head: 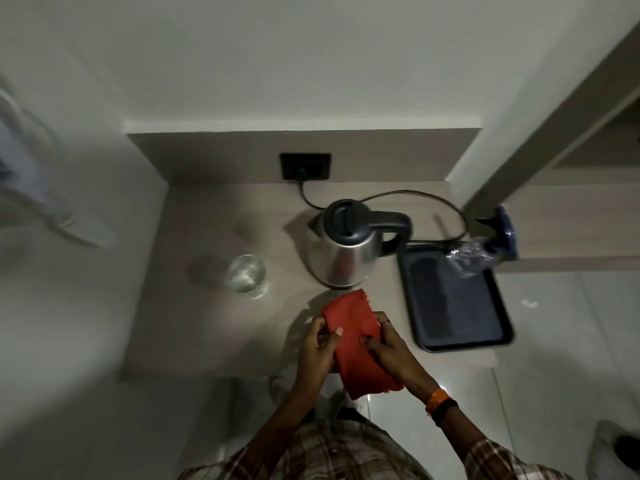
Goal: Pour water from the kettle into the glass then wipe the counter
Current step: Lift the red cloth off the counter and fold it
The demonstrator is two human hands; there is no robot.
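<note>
A steel kettle (341,247) with a dark lid and handle stands upright at the middle of the beige counter (207,327). To its left stands a clear glass (246,272) with water in it. A folded red cloth (356,337) is held above the counter's front edge, just in front of the kettle. My left hand (320,344) pinches its left side. My right hand (391,348) grips its right side, thumb on top. The cloth's lower end hangs past the counter edge.
A dark tray (453,306) lies on the counter right of the kettle, with a clear spray bottle (485,252) at its far corner. The kettle's cord (415,199) loops to a black wall socket (305,167). Walls close the counter at the back and right.
</note>
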